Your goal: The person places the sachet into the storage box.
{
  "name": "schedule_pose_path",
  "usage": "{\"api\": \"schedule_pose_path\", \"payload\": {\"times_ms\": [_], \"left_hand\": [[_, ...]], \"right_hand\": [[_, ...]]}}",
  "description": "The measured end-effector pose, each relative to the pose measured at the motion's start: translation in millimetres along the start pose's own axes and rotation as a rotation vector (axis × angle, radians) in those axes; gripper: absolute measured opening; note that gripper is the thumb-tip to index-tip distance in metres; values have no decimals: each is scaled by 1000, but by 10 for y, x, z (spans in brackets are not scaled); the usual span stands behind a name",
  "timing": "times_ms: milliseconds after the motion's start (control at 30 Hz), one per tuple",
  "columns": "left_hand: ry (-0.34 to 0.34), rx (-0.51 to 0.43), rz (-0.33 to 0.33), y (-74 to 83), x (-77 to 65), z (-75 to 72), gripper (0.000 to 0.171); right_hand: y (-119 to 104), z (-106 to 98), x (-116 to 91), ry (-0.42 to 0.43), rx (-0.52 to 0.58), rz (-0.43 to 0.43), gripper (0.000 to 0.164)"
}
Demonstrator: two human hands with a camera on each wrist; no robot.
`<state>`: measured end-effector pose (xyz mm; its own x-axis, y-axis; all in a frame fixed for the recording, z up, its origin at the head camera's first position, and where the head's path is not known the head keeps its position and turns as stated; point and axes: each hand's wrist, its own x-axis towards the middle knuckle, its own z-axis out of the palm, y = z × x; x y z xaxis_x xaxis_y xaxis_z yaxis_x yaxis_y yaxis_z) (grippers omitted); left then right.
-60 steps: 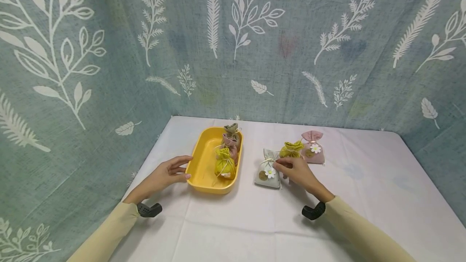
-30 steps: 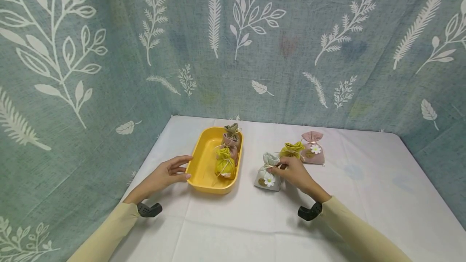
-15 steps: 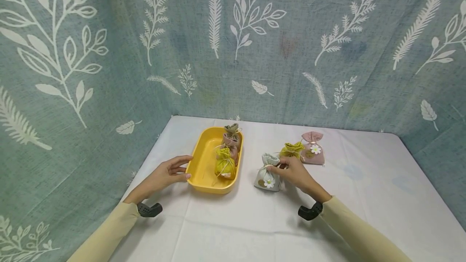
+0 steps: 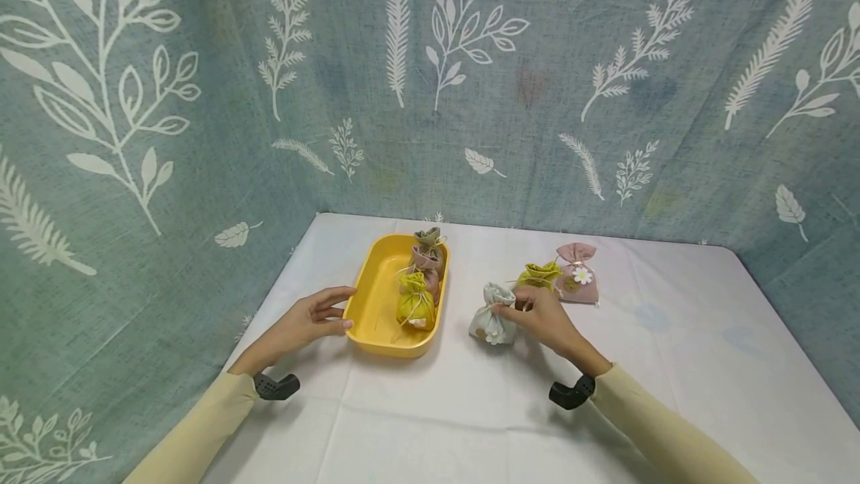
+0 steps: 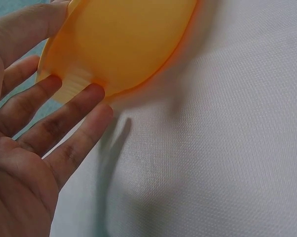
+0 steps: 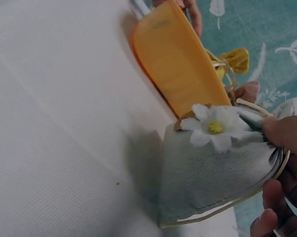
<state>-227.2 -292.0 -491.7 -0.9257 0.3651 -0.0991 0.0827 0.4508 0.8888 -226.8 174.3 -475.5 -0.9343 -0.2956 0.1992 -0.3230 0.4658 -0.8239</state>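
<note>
My right hand point(image 4: 547, 314) pinches a pale grey drawstring pouch point(image 4: 488, 323) at its gathered neck, thumb and fingers around the tie. The right wrist view shows a white daisy point(image 6: 215, 127) with a yellow centre on the pouch front. At the left side of a yellow tray point(image 4: 366, 320), my left hand point(image 4: 305, 323) rests extended fingers against the outer wall, with the thumb at the rim. Inside the tray, a mustard pouch point(image 4: 415, 306) stands in front of a row of pink and brownish pouches point(image 4: 428, 256) along the right wall.
Just behind my right hand is another mustard pouch point(image 4: 537, 275), partly hidden. Beside it lies a pink pouch point(image 4: 578, 282) with a daisy. A white cloth covers the table point(image 4: 416, 424), and a green leaf-print curtain point(image 4: 497, 170) hangs behind and at the sides.
My right hand has taken hold of the grey pouch's neck and raised it from lying flat to nearly upright, its top now tipped toward me. The left hand and tray have stayed in place.
</note>
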Motion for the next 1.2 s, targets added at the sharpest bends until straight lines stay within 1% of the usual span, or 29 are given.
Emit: {"api": "schedule_pose_path", "payload": {"times_ms": [100, 267, 600, 900, 1067, 1200], "left_hand": [[-1, -4, -1, -4, 4, 2, 71], [2, -3, -5, 3, 1, 7, 70], [3, -4, 15, 10, 14, 10, 68], [-2, -2, 6, 27, 4, 1, 66], [1, 6, 5, 29, -4, 2, 67], [5, 10, -1, 18, -9, 2, 67]], "right_hand": [[-15, -7, 21, 19, -2, -25, 50], [-68, -24, 62, 39, -24, -56, 48], [-218, -63, 98, 37, -29, -88, 44], [-317, -72, 131, 40, -50, -130, 40], [-376, -62, 171, 35, -61, -131, 34], [-433, -46, 197, 40, -66, -150, 28]]}}
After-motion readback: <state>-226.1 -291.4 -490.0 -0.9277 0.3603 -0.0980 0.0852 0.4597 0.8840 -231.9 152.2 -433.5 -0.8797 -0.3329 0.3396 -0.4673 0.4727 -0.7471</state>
